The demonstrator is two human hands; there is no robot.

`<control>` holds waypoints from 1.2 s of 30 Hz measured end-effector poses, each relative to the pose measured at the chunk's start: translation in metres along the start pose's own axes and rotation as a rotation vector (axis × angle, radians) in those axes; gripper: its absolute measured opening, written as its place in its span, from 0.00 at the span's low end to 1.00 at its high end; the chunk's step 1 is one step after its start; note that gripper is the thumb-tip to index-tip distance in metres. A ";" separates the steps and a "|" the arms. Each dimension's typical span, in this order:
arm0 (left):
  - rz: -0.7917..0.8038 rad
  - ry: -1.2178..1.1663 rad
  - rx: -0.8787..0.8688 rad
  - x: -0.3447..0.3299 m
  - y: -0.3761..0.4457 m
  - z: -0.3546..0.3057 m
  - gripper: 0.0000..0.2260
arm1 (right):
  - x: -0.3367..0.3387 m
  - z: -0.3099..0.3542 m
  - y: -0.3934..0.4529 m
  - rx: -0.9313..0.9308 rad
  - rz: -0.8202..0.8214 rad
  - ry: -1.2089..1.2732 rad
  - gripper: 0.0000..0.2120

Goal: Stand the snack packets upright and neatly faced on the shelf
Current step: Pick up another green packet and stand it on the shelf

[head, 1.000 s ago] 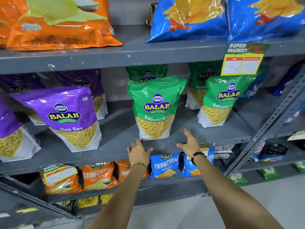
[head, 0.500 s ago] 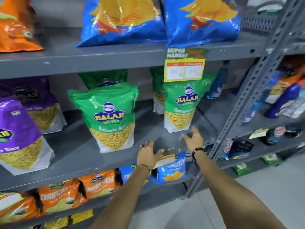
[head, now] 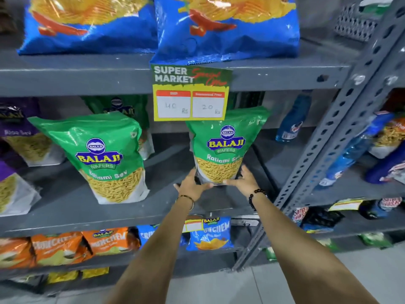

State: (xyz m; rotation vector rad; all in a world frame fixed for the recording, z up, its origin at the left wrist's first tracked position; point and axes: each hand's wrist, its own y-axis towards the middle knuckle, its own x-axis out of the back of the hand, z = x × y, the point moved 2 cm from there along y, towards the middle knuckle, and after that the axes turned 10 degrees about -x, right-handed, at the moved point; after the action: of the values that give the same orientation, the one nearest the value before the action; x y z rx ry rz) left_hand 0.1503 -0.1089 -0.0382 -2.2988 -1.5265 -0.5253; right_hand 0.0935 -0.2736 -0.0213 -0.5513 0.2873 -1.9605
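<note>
A green Balaji Ratlami Sev packet (head: 225, 148) stands upright on the grey middle shelf (head: 72, 207), under a price sign. My left hand (head: 190, 186) grips its lower left corner and my right hand (head: 244, 179) grips its lower right corner. A second green Ratlami Sev packet (head: 100, 159) stands to the left, leaning slightly, apart from my hands. Another green packet (head: 122, 106) stands behind it. Purple Aloo Sev packets (head: 24, 137) are at the far left.
A yellow and green price sign (head: 190, 93) hangs from the upper shelf, which holds large blue chip bags (head: 225, 29). Orange (head: 59, 246) and blue (head: 208, 233) Crunchem packets fill the lower shelf. A perforated grey upright (head: 341, 119) rises at the right, with bottles (head: 291, 121) beyond.
The view has shifted right and closer. Both hands rose from the shelf's front edge and took hold of the right green packet's bottom corners.
</note>
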 end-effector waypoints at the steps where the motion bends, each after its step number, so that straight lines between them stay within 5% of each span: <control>1: -0.003 -0.029 0.006 0.001 0.001 0.004 0.36 | 0.001 0.000 0.000 0.011 0.001 0.002 0.40; 10: -0.023 -0.155 -0.009 -0.003 0.004 0.037 0.35 | 0.002 -0.014 -0.010 0.013 0.003 -0.042 0.45; 17: -0.028 -0.112 -0.022 -0.003 -0.004 0.038 0.23 | 0.006 -0.022 -0.017 0.052 0.000 -0.032 0.40; 22: -0.024 -0.083 -0.018 -0.001 -0.008 0.034 0.35 | 0.006 -0.020 -0.021 0.065 0.021 -0.049 0.41; 26: -0.027 -0.054 -0.008 0.004 -0.018 0.018 0.24 | 0.005 -0.020 -0.020 0.073 0.011 -0.070 0.39; 36: -0.061 -0.024 -0.002 0.006 -0.023 0.008 0.23 | 0.008 -0.023 -0.016 0.053 0.015 -0.057 0.38</control>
State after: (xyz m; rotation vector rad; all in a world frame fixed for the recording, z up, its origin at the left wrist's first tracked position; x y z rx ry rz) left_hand 0.1325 -0.0917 -0.0402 -2.2737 -1.6120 -0.5168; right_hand 0.0668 -0.2751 -0.0325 -0.5679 0.2023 -1.9293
